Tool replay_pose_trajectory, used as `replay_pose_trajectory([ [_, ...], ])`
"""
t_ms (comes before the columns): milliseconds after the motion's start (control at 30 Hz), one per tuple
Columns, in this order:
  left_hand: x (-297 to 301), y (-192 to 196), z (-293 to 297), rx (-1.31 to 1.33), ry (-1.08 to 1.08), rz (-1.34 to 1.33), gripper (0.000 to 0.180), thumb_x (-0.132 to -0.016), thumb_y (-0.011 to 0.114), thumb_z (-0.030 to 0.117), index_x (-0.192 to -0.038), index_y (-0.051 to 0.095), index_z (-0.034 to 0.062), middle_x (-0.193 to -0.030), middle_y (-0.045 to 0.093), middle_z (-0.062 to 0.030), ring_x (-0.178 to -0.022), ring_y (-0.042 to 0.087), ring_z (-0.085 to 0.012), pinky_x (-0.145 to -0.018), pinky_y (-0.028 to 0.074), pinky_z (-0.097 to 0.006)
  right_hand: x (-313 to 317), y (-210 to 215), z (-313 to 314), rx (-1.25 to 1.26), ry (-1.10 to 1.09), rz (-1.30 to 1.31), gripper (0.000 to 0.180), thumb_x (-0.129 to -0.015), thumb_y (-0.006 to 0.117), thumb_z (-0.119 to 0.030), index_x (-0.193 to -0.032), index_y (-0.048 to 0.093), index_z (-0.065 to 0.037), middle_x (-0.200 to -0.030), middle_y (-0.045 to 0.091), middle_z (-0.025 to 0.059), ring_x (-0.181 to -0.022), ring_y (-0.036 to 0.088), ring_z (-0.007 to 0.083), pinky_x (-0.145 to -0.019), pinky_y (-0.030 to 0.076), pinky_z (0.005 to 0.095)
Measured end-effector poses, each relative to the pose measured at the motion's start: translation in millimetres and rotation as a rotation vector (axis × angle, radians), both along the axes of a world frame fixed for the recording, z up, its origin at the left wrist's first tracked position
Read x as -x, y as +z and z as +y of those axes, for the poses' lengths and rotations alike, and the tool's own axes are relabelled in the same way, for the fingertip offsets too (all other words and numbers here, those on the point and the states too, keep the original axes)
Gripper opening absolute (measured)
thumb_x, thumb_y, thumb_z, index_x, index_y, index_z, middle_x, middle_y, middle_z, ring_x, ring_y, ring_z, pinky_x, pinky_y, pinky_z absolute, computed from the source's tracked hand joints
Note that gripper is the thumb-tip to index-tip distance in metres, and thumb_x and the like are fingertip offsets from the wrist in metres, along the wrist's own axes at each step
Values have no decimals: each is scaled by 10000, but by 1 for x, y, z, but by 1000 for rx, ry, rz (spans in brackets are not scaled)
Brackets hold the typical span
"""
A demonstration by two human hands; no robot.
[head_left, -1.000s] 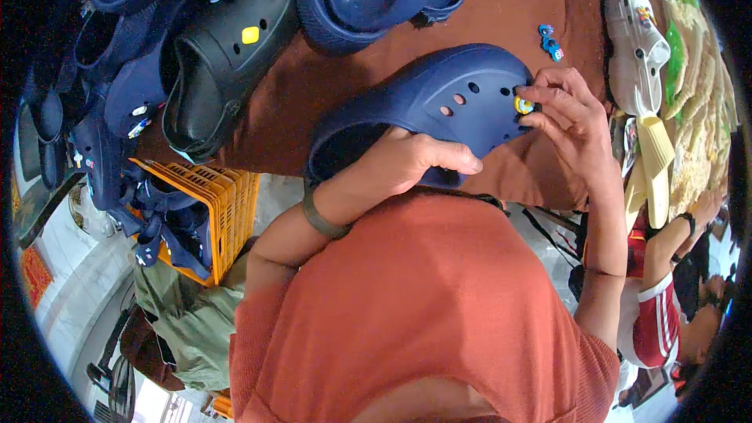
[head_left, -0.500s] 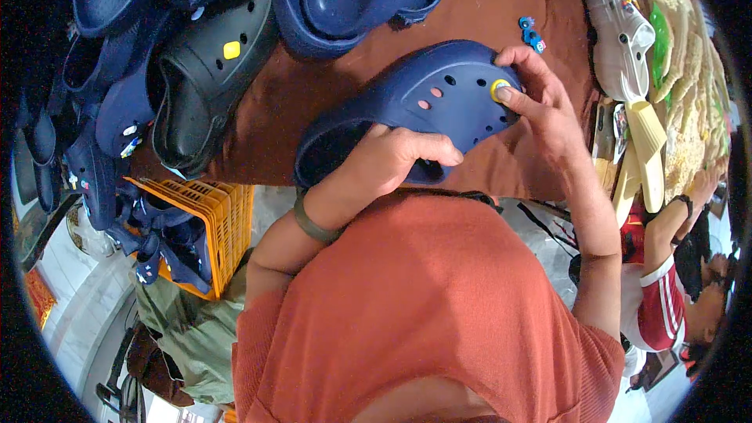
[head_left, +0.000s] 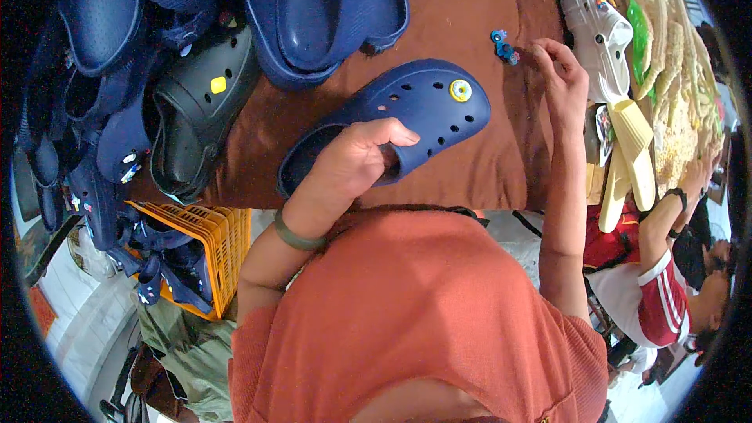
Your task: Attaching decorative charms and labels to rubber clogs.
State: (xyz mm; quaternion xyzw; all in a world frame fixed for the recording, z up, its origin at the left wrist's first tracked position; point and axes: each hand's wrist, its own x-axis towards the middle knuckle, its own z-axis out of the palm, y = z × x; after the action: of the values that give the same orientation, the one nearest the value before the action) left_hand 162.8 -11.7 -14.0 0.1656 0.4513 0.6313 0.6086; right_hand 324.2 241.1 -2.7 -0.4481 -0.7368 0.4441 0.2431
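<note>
My left hand (head_left: 356, 158) grips a navy blue clog (head_left: 407, 113) by its side, toe pointing right, above a brown cloth (head_left: 470, 157). A round yellow charm (head_left: 460, 91) sits in a hole on the clog's toe. My right hand (head_left: 560, 74) hovers over the cloth with bent fingers, empty, just right of a small blue charm (head_left: 503, 45) lying on the cloth.
More navy clogs (head_left: 329, 8) and a black clog with a yellow charm (head_left: 200, 113) are piled at the left and back. A white clog (head_left: 599, 27) and pale sandals (head_left: 627, 157) lie right. An orange crate (head_left: 200, 243) stands below left. Another person's arm (head_left: 666, 227) reaches in at right.
My right hand has let go of the clog's toe and moved right and away, toward the small blue charm. The yellow charm stays on the clog, still held by my left hand.
</note>
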Motion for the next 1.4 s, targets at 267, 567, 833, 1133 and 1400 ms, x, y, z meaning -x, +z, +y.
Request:
replay_pose_trajectory([
  [267, 3, 25, -15, -219, 28, 520, 376, -939, 526, 241, -1212, 526, -17, -1196, 566, -96, -1108, 550, -166, -998, 410, -322, 7, -30, 4, -736, 262, -422, 261, -761, 709, -333, -969, 697, -176, -1031, 624, 40, -1006, 537, 260, -888, 328, 425],
  [567, 9, 26, -19, -154, 5, 746, 521, -967, 490, 366, -1321, 426, -10, -1295, 507, -111, -1189, 511, -166, -1037, 385, -322, -5, 8, -42, -11, 7, -12, 123, -802, 663, -88, -912, 669, -33, -859, 641, 40, -869, 564, 153, -833, 426, 276],
  [833, 15, 22, -21, -220, -85, 728, 499, -963, 479, 408, -1234, 517, -10, -1218, 558, -98, -1148, 530, -149, -998, 406, -307, -8, 16, -100, -50, 441, 127, 135, -708, 744, -50, -819, 670, -35, -799, 643, 29, -812, 564, 155, -846, 391, 307],
  [1133, 17, 17, -25, -171, -205, 766, 442, -967, 475, 381, -1121, 615, -9, -1064, 621, -43, -946, 583, -105, -847, 469, -275, -8, 16, -105, -406, 478, -8, 138, -696, 766, -120, -766, 668, -53, -786, 653, 45, -754, 590, 187, -787, 384, 333],
  [1400, 13, 0, -20, -47, -104, 815, 439, -929, 551, 362, -1176, 578, 1, -1067, 614, -37, -945, 571, -98, -840, 463, -261, -2, 24, -113, -242, 514, 16, 121, -699, 750, -78, -776, 669, -33, -785, 636, 48, -789, 562, 195, -788, 380, 324],
])
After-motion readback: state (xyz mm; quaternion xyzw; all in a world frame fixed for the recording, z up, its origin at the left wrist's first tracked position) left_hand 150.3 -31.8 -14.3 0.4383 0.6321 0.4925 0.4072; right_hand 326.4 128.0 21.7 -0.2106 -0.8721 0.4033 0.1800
